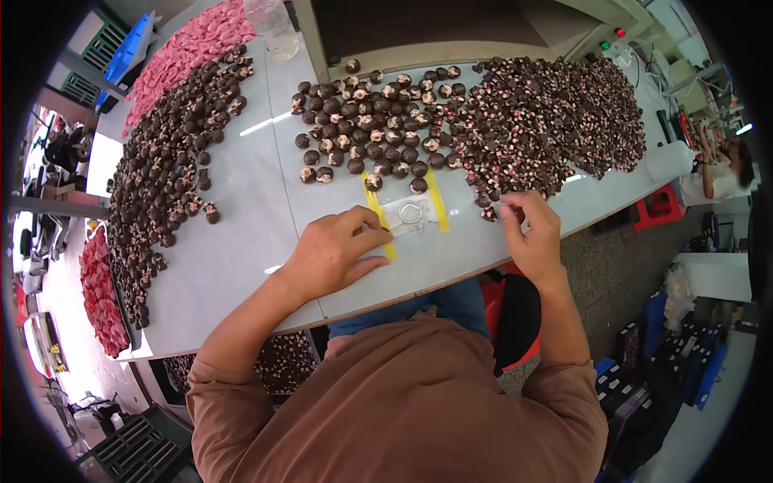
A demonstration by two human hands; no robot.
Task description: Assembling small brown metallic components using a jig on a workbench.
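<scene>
My left hand [334, 249] rests on the table beside the left of two yellow tape strips [440, 211]. Its fingers are loosely curved and the thumb stands apart; nothing shows in it. Between the strips lies a clear flat piece with a round ring [411, 212]. My right hand [533, 237] is over the table's near edge, thumb and forefinger tips drawn together; whatever they hold is too small to tell. Just left of those tips sit a few dark pieces [489, 214] from a heap of small dark and pinkish parts [555, 121]. Round dark brown balls with pale patches [374, 133] lie beyond the tape.
More dark balls [161, 177] are heaped at left, with pink pieces [193, 44] behind and red pieces [101, 298] at the left edge. A clear plastic container [275, 32] stands at the back. A red stool [660, 208] is off the right end, where another person [721, 177] appears.
</scene>
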